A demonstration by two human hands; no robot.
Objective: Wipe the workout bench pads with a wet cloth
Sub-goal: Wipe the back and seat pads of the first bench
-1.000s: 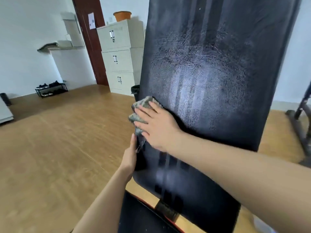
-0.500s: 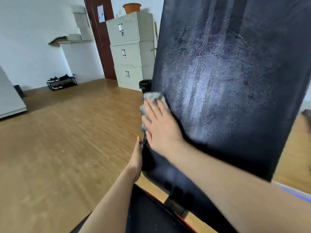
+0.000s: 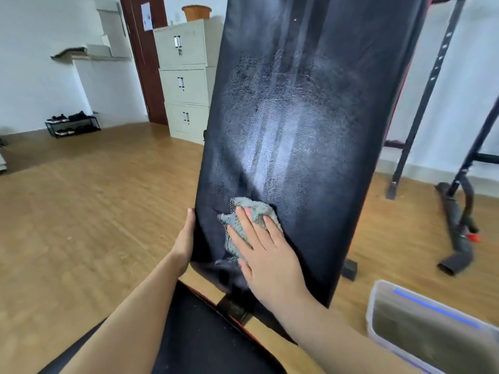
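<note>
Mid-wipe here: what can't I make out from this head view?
Head view only:
- Top of the upright black vinyl back pad: cut off by the upper frame edge.
- Fingers of the left hand: hidden behind the pad's edge.
- Pad surface under the grey terry cloth and right hand: covered.
- The clear plastic tub: cropped at lower right, contents murky.

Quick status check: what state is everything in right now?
Back pad: raised steeply, streaked sheen down its middle.
Cloth: crumpled, pressed against the pad's lower left.
Right hand: flat on cloth.
Left hand: grips pad's left edge.
Tub: open, murky water inside.
Cabinet: doors shut.
</note>
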